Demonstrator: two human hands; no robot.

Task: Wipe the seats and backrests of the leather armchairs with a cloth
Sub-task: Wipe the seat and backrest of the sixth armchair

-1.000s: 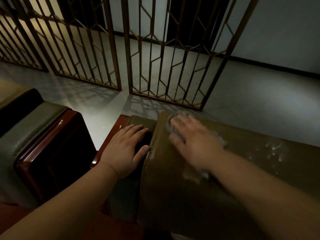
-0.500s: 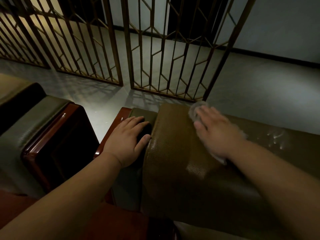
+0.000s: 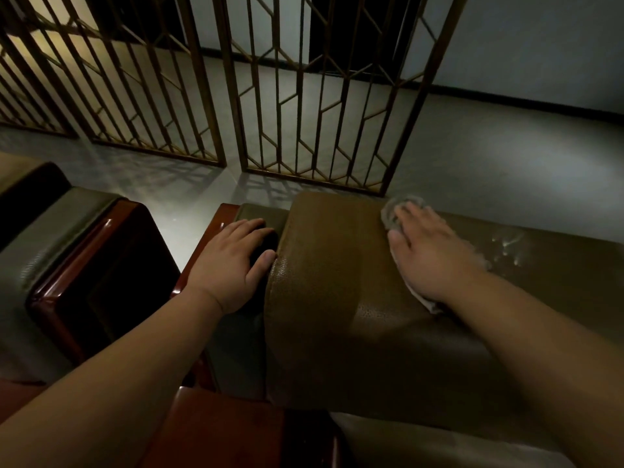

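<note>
— What sort of place is this?

— A dim lounge or reception hall, I'd say. Two leather armchairs (image 3: pixel 354 265) with glossy red-brown wooden armrests (image 3: pixel 101 251) stand side by side.

— Anything else?

— Tall bronze-coloured lattice screens (image 3: pixel 304 96) stand just behind them on a smooth grey floor (image 3: pixel 489 157), with a plain pale wall (image 3: pixel 540 38) and dark skirting beyond.

My left hand (image 3: pixel 233 265) lies flat, palm down, fingers straight and together pointing to about 1 o'clock, the thumb spread to the right. My right hand (image 3: pixel 429 255) is also flat, palm down, fingers straight and pointing to 11 o'clock. Both forearms are bare and stretched forward from the lower corners.
</note>
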